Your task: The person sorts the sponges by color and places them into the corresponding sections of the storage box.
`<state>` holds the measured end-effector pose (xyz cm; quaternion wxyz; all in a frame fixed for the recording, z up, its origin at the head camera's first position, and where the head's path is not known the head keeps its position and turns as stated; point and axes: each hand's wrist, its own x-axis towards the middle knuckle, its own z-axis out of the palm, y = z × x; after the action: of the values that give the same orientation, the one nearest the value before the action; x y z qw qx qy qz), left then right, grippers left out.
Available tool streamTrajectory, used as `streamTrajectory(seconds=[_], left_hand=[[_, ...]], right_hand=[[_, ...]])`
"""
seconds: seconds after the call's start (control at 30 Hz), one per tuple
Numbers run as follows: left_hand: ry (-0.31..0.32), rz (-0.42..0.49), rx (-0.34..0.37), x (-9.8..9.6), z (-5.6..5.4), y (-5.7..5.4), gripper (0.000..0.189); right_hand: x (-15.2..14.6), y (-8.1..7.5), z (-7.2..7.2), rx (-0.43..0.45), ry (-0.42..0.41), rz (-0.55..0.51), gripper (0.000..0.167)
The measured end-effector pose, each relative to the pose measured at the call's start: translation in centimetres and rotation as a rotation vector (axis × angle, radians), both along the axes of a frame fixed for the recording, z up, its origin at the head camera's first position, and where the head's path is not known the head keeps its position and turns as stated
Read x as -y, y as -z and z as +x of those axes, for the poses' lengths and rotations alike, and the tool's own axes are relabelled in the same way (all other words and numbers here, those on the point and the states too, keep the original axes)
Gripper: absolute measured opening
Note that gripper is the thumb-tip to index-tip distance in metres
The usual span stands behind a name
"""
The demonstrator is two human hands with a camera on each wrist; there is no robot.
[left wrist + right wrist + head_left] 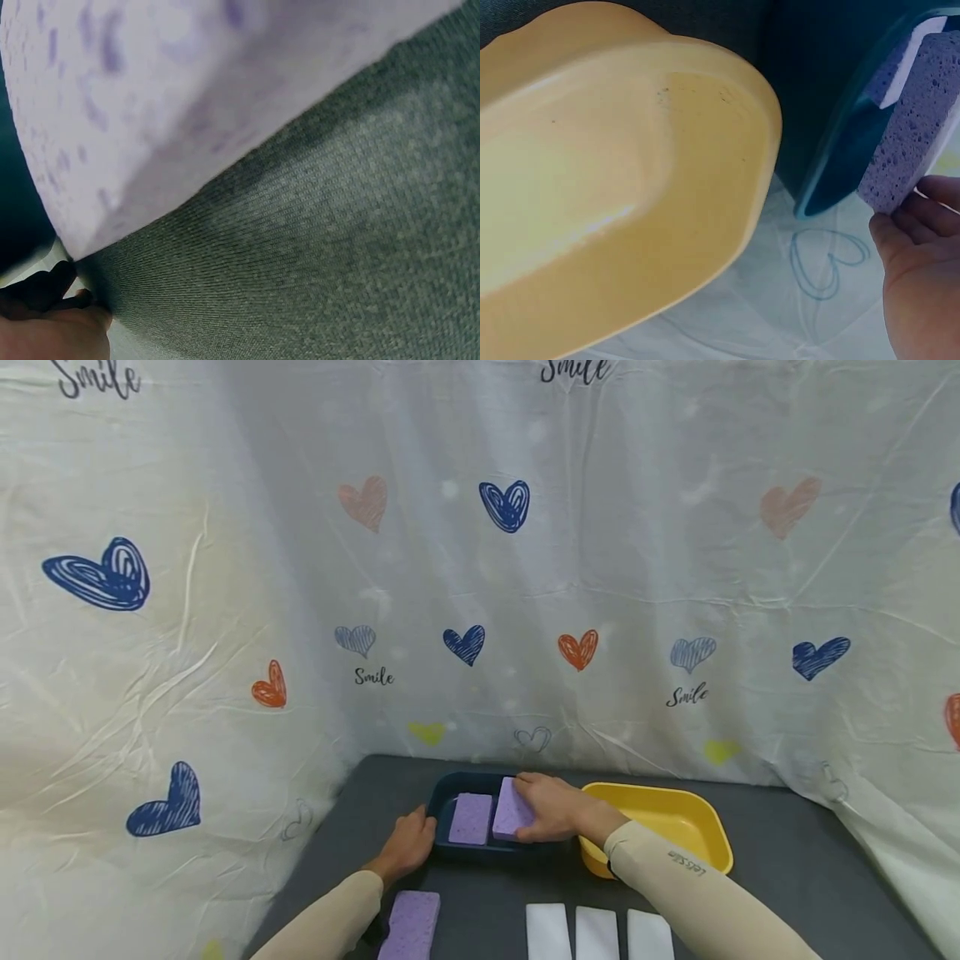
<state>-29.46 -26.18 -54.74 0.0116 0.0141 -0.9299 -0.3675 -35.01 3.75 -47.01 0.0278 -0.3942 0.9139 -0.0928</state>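
Observation:
A dark blue bin (442,789) stands at the back of the table, and my left hand (406,845) grips its left side. Between the fingers and thumb of my right hand (551,808) is a purple sponge (512,808), tilted over the bin's right half. In the right wrist view this held sponge (913,124) is pinched near one end. A second purple sponge (470,818) lies inside the bin, on the left. Another purple sponge (411,925) is on the table below my left wrist, large in the left wrist view.
Right of the blue bin stands a yellow bin (708,818), partly behind my right forearm. Three white blocks (548,932) lie in a row at the front of the grey table (480,893). A curtain (480,568) printed with hearts hangs behind.

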Motion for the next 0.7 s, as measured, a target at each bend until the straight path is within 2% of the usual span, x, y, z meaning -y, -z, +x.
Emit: streamTrajectory(seconds=[0.2, 0.27, 0.43, 0.5, 0.7], left_hand=[[0.001, 0.018, -0.009, 0.2, -0.2, 0.3, 0.059], [0.012, -0.011, -0.039, 0.6, -0.8, 1.4, 0.060], [0.020, -0.033, -0.073, 0.9, -1.3, 2.4, 0.063], [0.009, 0.008, -0.064, 0.6, -0.9, 1.7, 0.058], [-0.001, -0.007, -0.062, 0.3, -0.2, 0.4, 0.042]], right_hand=[[0.1, 1.0, -0.4, 0.016, 0.012, 0.015, 0.088], [0.1, 1.3, -0.5, 0.029, 0.019, 0.017, 0.087], [0.1, 1.9, -0.6, 0.070, 0.036, 0.027, 0.086], [0.2, 2.1, -0.7, 0.082, 0.040, 0.034, 0.085], [0.6, 2.4, -0.8, 0.110, 0.057, 0.028, 0.085]])
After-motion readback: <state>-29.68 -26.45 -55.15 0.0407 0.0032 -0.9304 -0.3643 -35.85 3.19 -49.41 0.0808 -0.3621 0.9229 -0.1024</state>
